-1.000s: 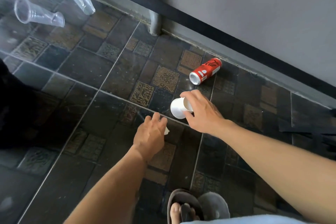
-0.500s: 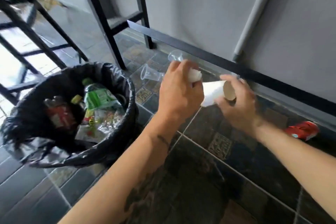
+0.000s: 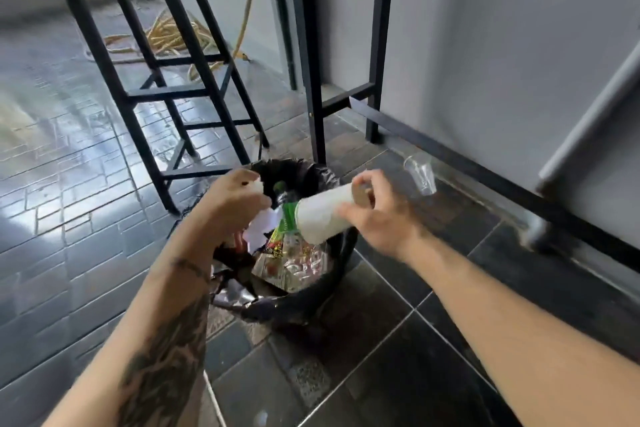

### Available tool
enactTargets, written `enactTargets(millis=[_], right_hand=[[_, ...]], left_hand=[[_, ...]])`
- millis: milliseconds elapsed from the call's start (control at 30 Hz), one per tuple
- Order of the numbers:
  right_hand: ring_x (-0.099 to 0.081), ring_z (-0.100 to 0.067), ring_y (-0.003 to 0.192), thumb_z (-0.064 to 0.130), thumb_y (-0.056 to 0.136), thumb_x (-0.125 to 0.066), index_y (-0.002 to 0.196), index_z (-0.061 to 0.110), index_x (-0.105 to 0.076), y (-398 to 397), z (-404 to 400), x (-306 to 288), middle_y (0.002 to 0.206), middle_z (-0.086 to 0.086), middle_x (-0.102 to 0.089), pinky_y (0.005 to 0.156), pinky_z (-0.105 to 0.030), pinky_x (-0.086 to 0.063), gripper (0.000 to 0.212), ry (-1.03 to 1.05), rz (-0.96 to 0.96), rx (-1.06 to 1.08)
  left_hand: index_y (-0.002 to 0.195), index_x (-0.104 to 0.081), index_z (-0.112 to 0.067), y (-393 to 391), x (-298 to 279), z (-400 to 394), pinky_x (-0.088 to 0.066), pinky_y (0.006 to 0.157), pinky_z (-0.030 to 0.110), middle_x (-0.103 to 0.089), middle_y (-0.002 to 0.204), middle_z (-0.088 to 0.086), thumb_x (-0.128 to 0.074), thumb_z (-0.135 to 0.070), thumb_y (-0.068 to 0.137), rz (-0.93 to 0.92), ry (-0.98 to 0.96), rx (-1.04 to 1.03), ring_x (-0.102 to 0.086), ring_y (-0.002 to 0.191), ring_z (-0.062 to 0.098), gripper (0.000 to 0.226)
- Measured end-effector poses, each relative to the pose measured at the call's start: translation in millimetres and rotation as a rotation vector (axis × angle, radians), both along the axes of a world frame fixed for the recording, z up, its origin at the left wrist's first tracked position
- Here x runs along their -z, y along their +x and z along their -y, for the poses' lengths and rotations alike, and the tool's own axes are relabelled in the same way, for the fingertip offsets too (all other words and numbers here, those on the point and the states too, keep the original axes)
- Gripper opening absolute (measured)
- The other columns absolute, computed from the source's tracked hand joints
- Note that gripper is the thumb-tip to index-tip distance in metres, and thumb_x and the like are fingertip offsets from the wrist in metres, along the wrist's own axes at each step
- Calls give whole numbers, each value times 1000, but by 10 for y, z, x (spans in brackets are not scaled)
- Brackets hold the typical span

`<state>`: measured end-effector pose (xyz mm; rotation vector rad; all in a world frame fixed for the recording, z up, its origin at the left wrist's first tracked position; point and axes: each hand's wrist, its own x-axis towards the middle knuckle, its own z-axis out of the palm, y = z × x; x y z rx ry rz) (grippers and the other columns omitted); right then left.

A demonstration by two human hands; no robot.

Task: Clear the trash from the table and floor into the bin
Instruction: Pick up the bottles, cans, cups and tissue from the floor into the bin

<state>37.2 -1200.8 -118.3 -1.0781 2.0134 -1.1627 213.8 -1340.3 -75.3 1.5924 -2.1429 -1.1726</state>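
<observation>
**Dropping Cup and Paper Into the Bin**

Both hands over the black-lined bin (image 3: 304,302), well within its rim. Right hand (image 3: 377,218) curled round the white paper cup (image 3: 322,215), fingers pinching near the base, cup lying on its side with the mouth pointing down and left toward the heap of wrappers and a green-labelled bottle (image 3: 285,218) inside. Left hand (image 3: 230,199) bent at the wrist above the bin's left half, fingers closed on crumpled white paper (image 3: 259,229) that hangs just below the fingertips; exact pinch blurred by motion.

Best handling, by judgement: release only while directly above the opening, not at the rim, since light paper drifts and an empty cup bounces off the piled rubbish. Lower both a little before letting go. Open the left fingers fully so the scrap does not cling. Tip the cup mouth-down and let it slide from the fingers rather than tossing it.

Still to collect: a clear plastic cup (image 3: 420,173) lying on the floor tiles near the wall, just beyond the right hand. Black stool frames (image 3: 194,94) and a coiled yellow hose (image 3: 166,38) behind the bin, not part of the job.
</observation>
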Motion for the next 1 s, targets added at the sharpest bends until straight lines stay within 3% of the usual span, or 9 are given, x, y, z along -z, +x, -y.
enactTargets(millis=[100,200,300,400,500,700,833,900,1000], right_hand=[[-54,-24,109,44,76,-63,130,27,-54,210,7,271,119,-1,-60,93,-34,-46,57,21,-204,-69],[-43,-26,121,44,80,-62,147,21,-42,250,-45,370,133,-2,-54,103,-36,-37,74,15,-335,-89],[-40,-25,124,38,83,-67,150,21,-37,180,-87,391,136,-2,-53,106,-35,-34,75,-8,-352,-97],[-41,-21,121,37,88,-63,141,27,-51,164,-142,383,134,2,-53,104,-37,-39,56,-42,-431,-155],[-31,-21,129,38,93,-52,134,27,-56,211,-181,376,141,3,-45,105,-43,-38,43,36,-545,-256],[-24,-20,135,36,92,-53,136,23,-54,139,-208,312,147,3,-41,111,-44,-31,47,96,-590,-348],[-36,-20,133,32,89,-57,146,27,-42,-75,-369,363,146,7,-44,110,-39,-36,59,12,-396,-263],[-44,-16,127,30,87,-59,142,30,-45,-326,-516,404,141,9,-49,104,-35,-41,57,14,-316,-166],[-48,-7,115,28,86,-62,137,30,-50,-819,-917,497,132,9,-52,94,-27,-42,52,110,-265,-17]], left_hand=[[130,-59,-16,153,149,82,-49,80,29,-58,113,7,-72,-9,85,120,107,77,-61,92,20,47],[137,-56,-23,160,240,116,-46,98,36,-52,118,2,-75,-15,83,180,114,128,-57,111,24,58],[138,-54,-24,66,316,118,-46,92,34,-57,127,6,-71,-19,86,183,26,168,-57,111,23,55],[136,-56,-27,-51,355,113,-49,87,32,-62,133,5,-63,-20,89,142,-109,153,-61,109,22,48],[132,-59,-27,-156,357,76,-48,71,23,-65,127,3,-59,-17,90,101,-213,118,-64,103,20,44],[128,-64,-20,-409,232,-12,-58,82,37,-69,118,3,-56,-12,94,-66,-318,156,-67,103,21,35],[125,-66,-22,-673,86,-180,-47,68,15,-69,112,-6,-55,-13,97,-156,-431,206,-66,91,8,31],[123,-67,-25,-821,39,-287,-46,64,14,-69,111,-9,-54,-13,97,-219,-410,231,-64,89,-2,31],[120,-68,-29,-1077,-6,-463,-47,61,13,-70,108,-14,-58,-14,97,-303,-346,297,-64,87,-3,29]])
